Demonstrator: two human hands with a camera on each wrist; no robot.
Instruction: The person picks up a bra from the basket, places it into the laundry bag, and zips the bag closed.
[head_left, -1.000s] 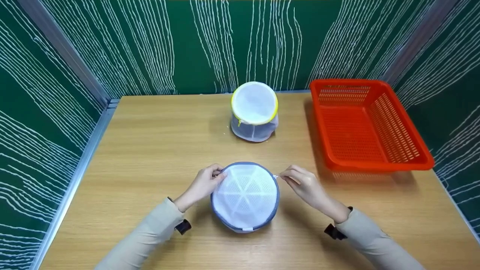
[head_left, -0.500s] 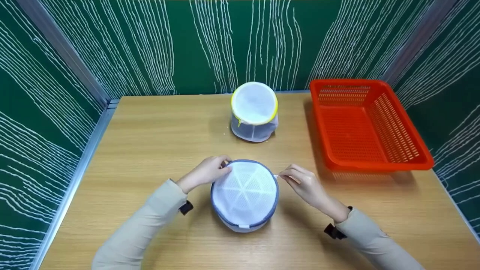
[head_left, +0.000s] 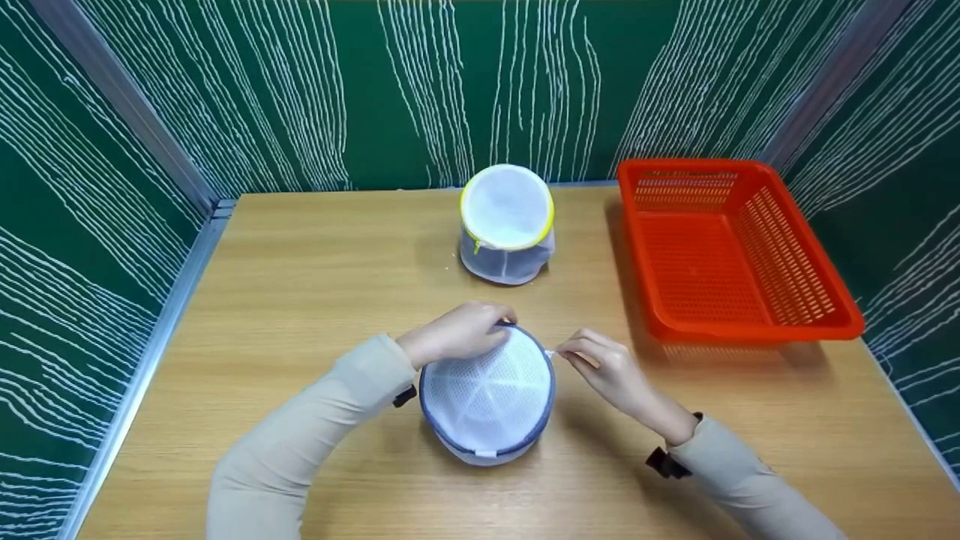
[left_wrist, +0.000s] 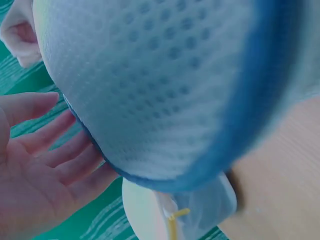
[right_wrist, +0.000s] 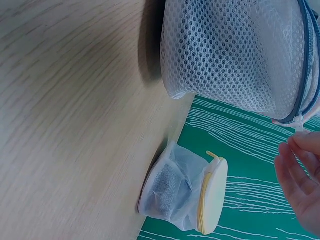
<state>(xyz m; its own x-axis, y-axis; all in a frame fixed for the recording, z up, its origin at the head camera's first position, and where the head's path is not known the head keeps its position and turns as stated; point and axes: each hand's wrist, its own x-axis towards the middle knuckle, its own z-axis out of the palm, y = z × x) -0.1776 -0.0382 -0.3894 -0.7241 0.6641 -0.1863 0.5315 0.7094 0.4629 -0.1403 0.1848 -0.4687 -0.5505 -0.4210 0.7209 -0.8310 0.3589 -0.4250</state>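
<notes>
A round white mesh laundry bag [head_left: 491,401] with a blue zippered rim stands upright near the middle of the table. My left hand [head_left: 461,331] lies over its far-left rim. In the left wrist view, the rather straight fingers [left_wrist: 75,155] reach behind the blue rim, with the thumb apart from them. My right hand [head_left: 611,369] pinches the white zipper pull [right_wrist: 299,123] at the bag's right side between thumb and fingertips. Farther back stands a smaller white mesh laundry bag [head_left: 507,206] with a yellow rim; neither hand touches it.
A red plastic basket [head_left: 720,262] with slotted walls stands at the right rear of the wooden table [head_left: 315,262]. Green panels [head_left: 367,112] with white wavy lines enclose the table at the back and both sides.
My left hand has slid along the blue rim from its left side toward the far side. The bag has shifted very slightly; my right hand stays on the zipper pull.
</notes>
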